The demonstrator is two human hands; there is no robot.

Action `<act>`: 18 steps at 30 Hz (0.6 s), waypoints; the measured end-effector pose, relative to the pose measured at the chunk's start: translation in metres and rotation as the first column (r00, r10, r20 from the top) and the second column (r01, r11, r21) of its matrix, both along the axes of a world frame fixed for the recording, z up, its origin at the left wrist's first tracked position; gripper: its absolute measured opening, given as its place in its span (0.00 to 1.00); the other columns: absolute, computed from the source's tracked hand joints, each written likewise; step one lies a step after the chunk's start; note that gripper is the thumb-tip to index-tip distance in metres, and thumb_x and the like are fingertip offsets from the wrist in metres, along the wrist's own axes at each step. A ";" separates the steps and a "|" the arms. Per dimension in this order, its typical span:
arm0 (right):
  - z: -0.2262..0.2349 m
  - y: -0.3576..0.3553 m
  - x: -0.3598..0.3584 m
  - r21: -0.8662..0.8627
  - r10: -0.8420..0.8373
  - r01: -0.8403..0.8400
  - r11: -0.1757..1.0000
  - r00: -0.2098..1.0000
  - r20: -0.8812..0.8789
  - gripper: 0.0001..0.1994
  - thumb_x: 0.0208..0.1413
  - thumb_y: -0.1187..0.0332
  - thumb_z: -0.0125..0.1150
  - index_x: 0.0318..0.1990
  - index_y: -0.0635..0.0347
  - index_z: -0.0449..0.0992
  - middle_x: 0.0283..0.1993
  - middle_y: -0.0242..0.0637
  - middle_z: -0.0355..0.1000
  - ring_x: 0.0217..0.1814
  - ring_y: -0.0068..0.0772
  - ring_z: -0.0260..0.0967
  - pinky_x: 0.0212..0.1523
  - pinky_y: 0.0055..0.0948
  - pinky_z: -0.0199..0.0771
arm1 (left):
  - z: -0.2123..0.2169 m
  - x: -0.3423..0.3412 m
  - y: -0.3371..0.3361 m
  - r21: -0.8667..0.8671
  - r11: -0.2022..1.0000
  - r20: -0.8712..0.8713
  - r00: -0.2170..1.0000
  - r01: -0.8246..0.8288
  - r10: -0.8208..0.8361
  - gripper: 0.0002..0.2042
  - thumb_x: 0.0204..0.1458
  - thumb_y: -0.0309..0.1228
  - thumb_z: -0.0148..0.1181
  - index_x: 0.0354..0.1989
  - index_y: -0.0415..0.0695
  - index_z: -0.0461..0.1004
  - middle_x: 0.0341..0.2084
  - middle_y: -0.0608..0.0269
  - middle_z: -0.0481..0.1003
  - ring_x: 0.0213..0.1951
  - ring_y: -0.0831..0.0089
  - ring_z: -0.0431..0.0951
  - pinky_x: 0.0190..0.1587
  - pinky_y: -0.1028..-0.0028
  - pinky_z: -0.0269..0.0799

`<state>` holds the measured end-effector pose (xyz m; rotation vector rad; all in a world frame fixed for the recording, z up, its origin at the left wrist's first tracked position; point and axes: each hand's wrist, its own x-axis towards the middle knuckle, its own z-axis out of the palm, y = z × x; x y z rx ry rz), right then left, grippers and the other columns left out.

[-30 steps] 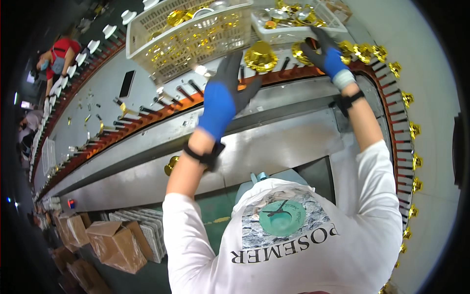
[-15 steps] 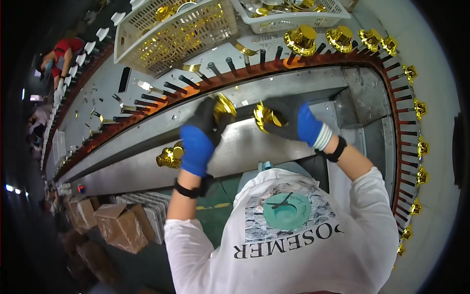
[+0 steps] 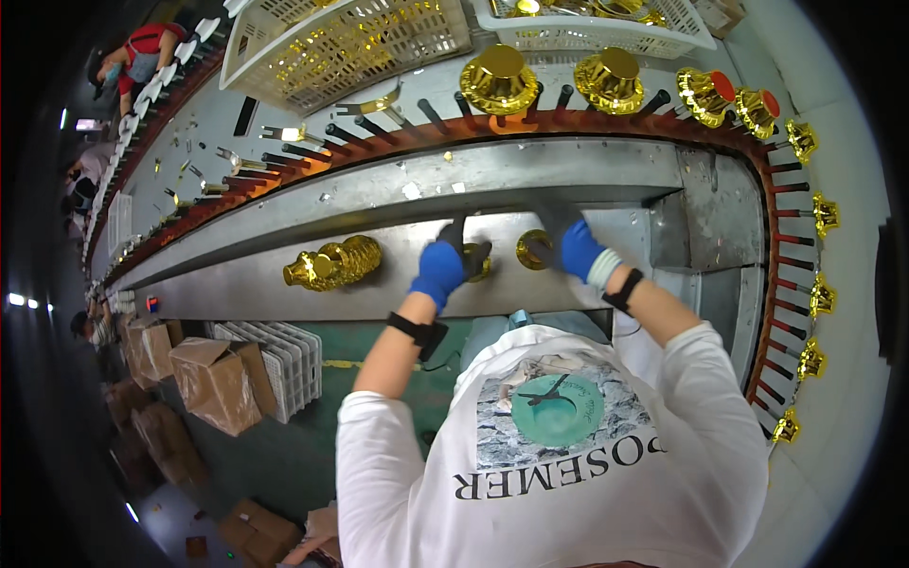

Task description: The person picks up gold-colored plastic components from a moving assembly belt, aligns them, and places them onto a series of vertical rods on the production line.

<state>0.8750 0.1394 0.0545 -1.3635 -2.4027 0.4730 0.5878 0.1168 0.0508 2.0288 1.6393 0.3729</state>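
Observation:
My left hand (image 3: pixel 449 263), in a dark and blue glove, is closed on a shiny gold flared cup-shaped piece (image 3: pixel 478 262) low over the metal ledge (image 3: pixel 417 301). To its right, my right hand (image 3: pixel 566 243) has its dark fingers around another gold cup-shaped piece (image 3: pixel 532 250). Motion blurs these fingers, and the gloves partly cover both pieces. Left of my hands, a nested stack of gold pieces (image 3: pixel 331 263) lies on its side on the ledge.
Beyond the ledge runs a curved conveyor with upright dark pegs (image 3: pixel 433 115), some bearing gold pieces (image 3: pixel 499 79). White baskets (image 3: pixel 379 52) of gold parts stand behind it. Cardboard boxes (image 3: pixel 216 386) and white crates (image 3: pixel 284 369) are at left. A person in red (image 3: pixel 142 57) works far left.
Both hands have come back from beside the conveyor to the ledge with the gold pieces. My left arm no longer covers the stack. Gold pieces on the conveyor have shifted left in view.

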 end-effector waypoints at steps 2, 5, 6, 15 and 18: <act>0.104 0.041 0.017 0.455 0.137 -0.004 0.891 0.956 -0.260 0.32 0.55 0.57 0.73 0.67 0.56 0.74 0.63 0.55 0.75 0.59 0.58 0.76 0.56 0.56 0.77 | 0.084 0.013 0.041 0.206 0.979 0.061 0.998 0.010 -0.023 0.40 0.55 0.48 0.75 0.73 0.45 0.67 0.48 0.41 0.80 0.48 0.52 0.85 0.42 0.57 0.82; 0.196 0.115 0.044 0.710 0.027 0.170 0.683 0.966 -0.257 0.24 0.56 0.59 0.74 0.60 0.54 0.80 0.58 0.50 0.79 0.53 0.55 0.78 0.51 0.51 0.79 | 0.185 0.053 0.103 0.722 0.689 0.033 0.998 -0.057 0.049 0.38 0.55 0.49 0.75 0.70 0.43 0.69 0.46 0.42 0.81 0.43 0.50 0.86 0.43 0.56 0.82; 0.206 0.133 0.045 0.723 0.053 0.160 0.672 0.963 -0.262 0.22 0.56 0.60 0.74 0.58 0.53 0.81 0.54 0.48 0.81 0.50 0.54 0.80 0.50 0.49 0.80 | 0.204 0.055 0.117 0.764 0.643 0.003 0.996 -0.059 0.089 0.38 0.56 0.50 0.73 0.71 0.42 0.69 0.52 0.38 0.80 0.48 0.43 0.84 0.48 0.51 0.81; 0.203 0.093 0.026 0.632 0.351 -0.082 0.770 0.883 -0.312 0.15 0.56 0.67 0.73 0.51 0.58 0.84 0.44 0.45 0.83 0.41 0.52 0.82 0.46 0.46 0.81 | 0.220 0.026 0.082 0.645 0.761 -0.058 0.997 0.072 -0.045 0.25 0.57 0.41 0.76 0.59 0.42 0.80 0.41 0.51 0.84 0.35 0.59 0.86 0.36 0.65 0.82; 0.186 0.028 0.035 0.305 0.268 -0.160 0.939 0.895 -0.356 0.18 0.56 0.68 0.73 0.54 0.58 0.82 0.46 0.47 0.83 0.43 0.53 0.81 0.45 0.46 0.82 | 0.201 0.048 -0.006 0.158 0.979 0.283 0.956 -0.129 0.080 0.20 0.57 0.42 0.71 0.55 0.46 0.81 0.41 0.48 0.82 0.41 0.47 0.84 0.42 0.56 0.81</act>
